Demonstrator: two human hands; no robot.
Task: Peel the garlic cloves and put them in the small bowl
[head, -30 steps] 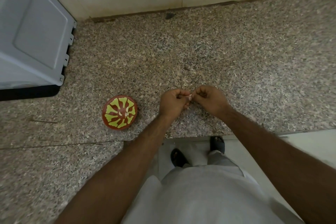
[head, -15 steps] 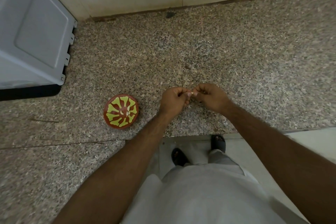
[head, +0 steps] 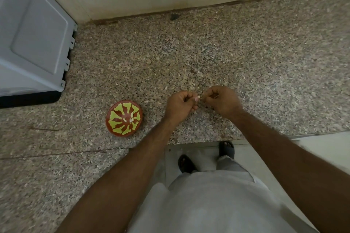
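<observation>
Over the speckled granite counter [head: 246, 53], my left hand [head: 180, 107] is closed on a small pale garlic clove [head: 197, 98], whose tip shows between the fingertips. My right hand [head: 220, 101] is fisted just to its right, fingertips pinched close to the clove; I cannot tell whether it holds a bit of skin. The small red bowl [head: 124, 118] with a yellow-green pattern sits on the counter to the left of my left hand, with a few peeled cloves [head: 128, 119] at its middle.
A grey appliance [head: 32, 43] stands at the back left against the wall. The counter's front edge runs just below my hands, and beneath it I see my sandalled feet [head: 206, 157] on the floor. A small dark speck [head: 174, 16] lies by the wall.
My two hands have drawn slightly apart, the right one moving right, and the clove's tip now shows at my left fingertips. The bowl has not moved.
</observation>
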